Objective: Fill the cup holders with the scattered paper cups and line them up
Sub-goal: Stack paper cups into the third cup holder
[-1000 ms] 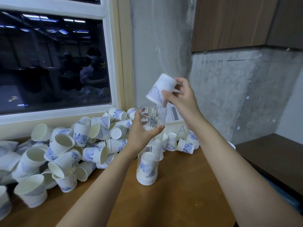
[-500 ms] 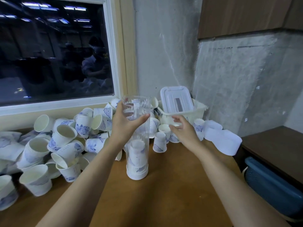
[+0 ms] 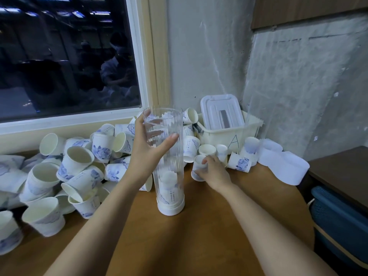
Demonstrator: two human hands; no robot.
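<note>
Dark window (image 3: 65, 56) far left; grey concrete wall (image 3: 298, 86) far right. Brown wooden desk (image 3: 199, 246) across the near field, reaching back to both. Low blue bin (image 3: 338, 216) at the near right, beside the desk edge.

Jumbled heap of paper cups (image 3: 79, 166) on the left half of the desk, under the window: white with blue print, some on their sides, some upright, some nested. More loose ones at far centre, in front of a white basket (image 3: 225, 136) marked "A". Basket set in the far corner, with a white lid (image 3: 222, 111) lying in it.

Clear cup holder (image 3: 169, 160) upright at desk centre: ribbed transparent tube on a white base, open at the top. Short stack of cups (image 3: 169, 188) at the bottom of the tube, apparently rims down, reaching only a short way up.

State of left grip (image 3: 147, 148): clasped round the upper part of the tube, thumb across the near face, fingers round the far side close to the rim. Grasping the holder; base flat on the desk.

State of right grip (image 3: 215, 172): just right of the holder and a little farther back, fingers curled over a single cup (image 3: 198, 168). Cup rim down, slightly tilted, resting on the desk. Grasping that cup.
</note>
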